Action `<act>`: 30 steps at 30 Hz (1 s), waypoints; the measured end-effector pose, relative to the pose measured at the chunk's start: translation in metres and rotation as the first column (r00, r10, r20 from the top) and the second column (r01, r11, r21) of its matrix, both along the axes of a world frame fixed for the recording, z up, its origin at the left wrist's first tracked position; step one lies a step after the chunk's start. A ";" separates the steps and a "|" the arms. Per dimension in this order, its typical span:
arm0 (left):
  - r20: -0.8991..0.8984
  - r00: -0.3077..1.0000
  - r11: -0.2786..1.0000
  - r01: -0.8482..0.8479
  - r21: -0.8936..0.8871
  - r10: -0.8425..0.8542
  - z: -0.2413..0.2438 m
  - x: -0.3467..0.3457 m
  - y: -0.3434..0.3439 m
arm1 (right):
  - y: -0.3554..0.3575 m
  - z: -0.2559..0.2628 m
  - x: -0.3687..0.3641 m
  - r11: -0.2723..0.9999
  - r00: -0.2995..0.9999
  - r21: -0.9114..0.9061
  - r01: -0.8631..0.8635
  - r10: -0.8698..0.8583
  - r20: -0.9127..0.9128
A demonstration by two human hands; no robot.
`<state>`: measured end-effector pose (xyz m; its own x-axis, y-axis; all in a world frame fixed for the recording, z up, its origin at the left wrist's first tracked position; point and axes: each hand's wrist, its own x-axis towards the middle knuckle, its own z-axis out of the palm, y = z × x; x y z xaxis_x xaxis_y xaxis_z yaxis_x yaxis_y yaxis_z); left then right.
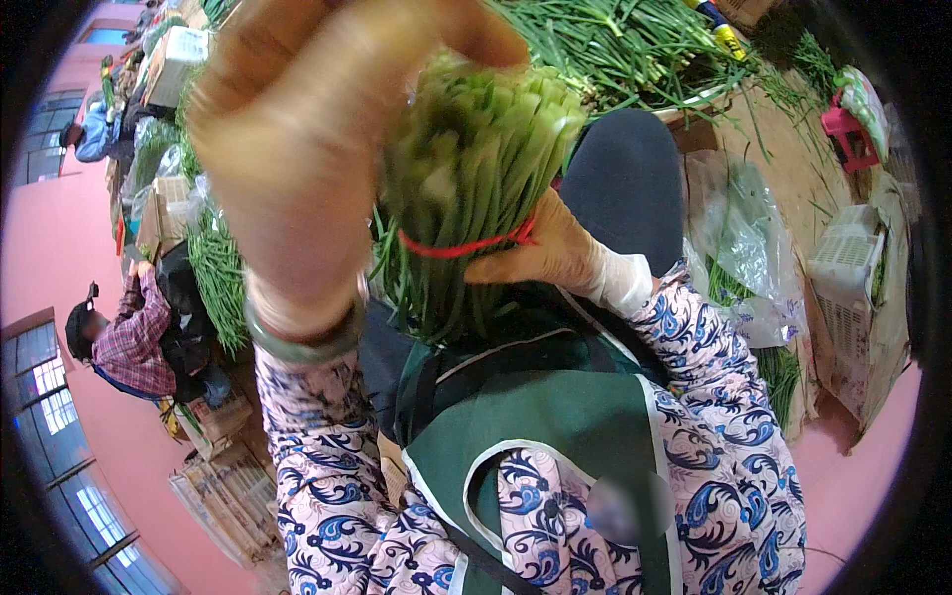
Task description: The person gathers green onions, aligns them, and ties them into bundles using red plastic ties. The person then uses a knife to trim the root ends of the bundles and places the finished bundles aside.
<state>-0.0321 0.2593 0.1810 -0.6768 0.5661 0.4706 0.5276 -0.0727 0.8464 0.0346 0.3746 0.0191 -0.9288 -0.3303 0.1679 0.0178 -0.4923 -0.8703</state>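
Observation:
A thick bunch of chive-like green stalks (491, 163) stands before my dark green apron (550, 409), its pale cut ends uppermost. Around it runs a red tie (461, 247), knotted at the right side. My right hand (558, 249), with white material around the wrist, grips the bunch from the right at the tie. Close to the camera, my left hand (297, 126) is raised and blurred, its fingers bent over towards the cut ends. Whether those fingers touch the stalks cannot be made out. A greenish bangle (305, 335) circles my left wrist.
Loose green stalks (625, 44) lie heaped beyond my knee (625, 186). Right of me are a clear plastic bag (744, 223), a white crate (844, 268) and a pink stool (848, 137). At left, a person in a checked shirt (137, 335) sits by more greens (216, 275).

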 end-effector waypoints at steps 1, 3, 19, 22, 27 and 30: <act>0.007 0.980 0.966 0.193 0.172 -0.197 0.008 -0.018 0.003 | 0.007 0.002 0.002 0.999 0.999 -0.049 0.007 -0.005 0.047; -0.160 0.987 0.990 0.018 0.140 0.005 0.021 -0.039 -0.013 | 0.015 -0.006 0.006 0.973 0.984 -0.209 0.099 -0.064 0.169; 0.560 0.814 0.932 0.065 -0.356 0.157 -0.088 0.030 0.057 | 0.110 -0.004 0.032 0.614 0.871 -0.620 0.488 -0.296 0.393; 0.411 0.907 0.917 0.082 -0.391 0.094 -0.059 0.041 0.107 | 0.125 -0.009 0.053 0.588 0.898 -0.694 0.416 -0.386 0.212; 0.202 0.967 0.772 0.247 -0.586 -0.156 -0.088 0.042 0.158 | 0.129 -0.037 0.093 0.475 0.825 -0.698 0.536 -0.472 0.312; 0.268 0.929 0.693 0.370 -0.619 -0.256 -0.103 0.054 0.179 | 0.136 -0.049 0.111 0.340 0.729 -0.668 0.662 -0.501 0.467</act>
